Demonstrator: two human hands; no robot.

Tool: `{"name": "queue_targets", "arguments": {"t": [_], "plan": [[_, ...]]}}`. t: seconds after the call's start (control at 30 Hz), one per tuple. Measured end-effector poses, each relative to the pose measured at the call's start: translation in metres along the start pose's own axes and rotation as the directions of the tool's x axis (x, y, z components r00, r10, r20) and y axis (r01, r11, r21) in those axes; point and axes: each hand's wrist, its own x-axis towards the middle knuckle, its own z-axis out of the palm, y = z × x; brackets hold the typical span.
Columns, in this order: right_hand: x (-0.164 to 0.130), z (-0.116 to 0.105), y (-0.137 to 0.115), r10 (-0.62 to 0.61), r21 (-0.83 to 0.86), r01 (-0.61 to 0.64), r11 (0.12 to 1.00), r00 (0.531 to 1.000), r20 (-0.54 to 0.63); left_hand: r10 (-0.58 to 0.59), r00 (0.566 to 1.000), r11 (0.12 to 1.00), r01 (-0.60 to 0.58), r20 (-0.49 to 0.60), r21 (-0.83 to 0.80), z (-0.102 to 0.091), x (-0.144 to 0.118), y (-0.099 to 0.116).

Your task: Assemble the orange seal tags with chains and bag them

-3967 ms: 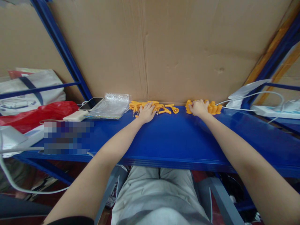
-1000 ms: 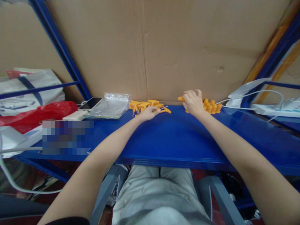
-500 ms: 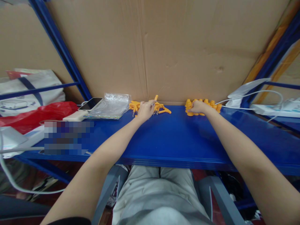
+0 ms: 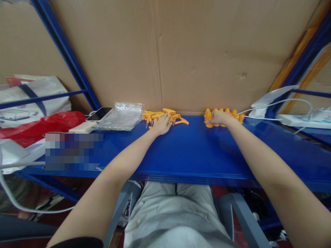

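Note:
My left hand [image 4: 162,125] lies over a pile of orange plastic pieces [image 4: 152,116] with small metal chains, its fingers stretched out and apart. One piece with a curved end [image 4: 184,121] sticks out at the pile's right. Farther right, my right hand [image 4: 219,117] is at a cluster of orange knobbly pieces [image 4: 234,115] that stand close together by the cardboard. Its fingers are curled down around one of them, and the fingertips are partly hidden.
The blue shelf top [image 4: 191,151] ends at a front edge near my lap. Cardboard [image 4: 191,58] closes the back. To the left lie clear plastic bags [image 4: 121,117], a phone [image 4: 100,114] and a red bag [image 4: 59,122]. White cables and a power strip [image 4: 305,120] are at right.
The orange piece that stood up in my left hand now lies on the pile. My left fingers have opened out, and that hand has shifted slightly toward me. My right hand stays put.

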Motion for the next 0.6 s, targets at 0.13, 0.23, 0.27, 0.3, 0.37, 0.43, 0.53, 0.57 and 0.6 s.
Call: {"name": "queue_targets", "arguments": {"t": [0.13, 0.23, 0.27, 0.3, 0.37, 0.43, 0.53, 0.57, 0.6], "plan": [[0.0, -0.003, 0.002, -0.021, -0.021, 0.021, 1.0, 1.0, -0.007, 0.019, 0.998, 0.999, -0.021, -0.066, -0.028, -0.002, 0.0, 0.003], [-0.002, -0.006, 0.002, -0.024, -0.043, 0.023, 0.999, 1.0, -0.007, 0.028, 0.992, 0.999, -0.032, -0.121, -0.034, -0.006, -0.001, 0.007], [-0.003, -0.008, 0.001, -0.02, -0.049, 0.02, 0.999, 1.0, 0.0, 0.032, 0.991, 0.999, -0.036, -0.133, -0.028, -0.008, -0.002, 0.009], [-0.004, -0.008, 0.0, -0.016, -0.054, 0.016, 0.998, 1.0, 0.005, 0.035, 0.989, 0.999, -0.038, -0.141, -0.018, -0.01, -0.002, 0.011], [-0.006, -0.009, -0.003, -0.014, -0.064, 0.014, 0.998, 1.0, -0.003, 0.032, 0.989, 0.999, -0.032, -0.145, 0.005, -0.016, -0.003, 0.014], [-0.008, -0.009, -0.005, -0.011, -0.068, 0.01, 0.998, 1.0, -0.019, 0.02, 0.991, 0.999, -0.015, -0.136, 0.033, -0.02, -0.003, 0.017], [-0.01, -0.008, -0.01, -0.003, -0.065, 0.001, 0.998, 1.0, -0.026, 0.019, 0.994, 0.997, -0.011, -0.106, 0.076, -0.023, -0.004, 0.017], [-0.01, -0.007, -0.011, 0.003, -0.064, -0.005, 0.998, 1.0, -0.027, 0.024, 0.995, 0.996, -0.016, -0.093, 0.086, -0.023, -0.004, 0.016], [-0.011, -0.007, -0.012, 0.008, -0.065, -0.01, 0.998, 1.0, -0.028, 0.027, 0.996, 0.995, -0.019, -0.081, 0.094, -0.023, -0.004, 0.015]]}}
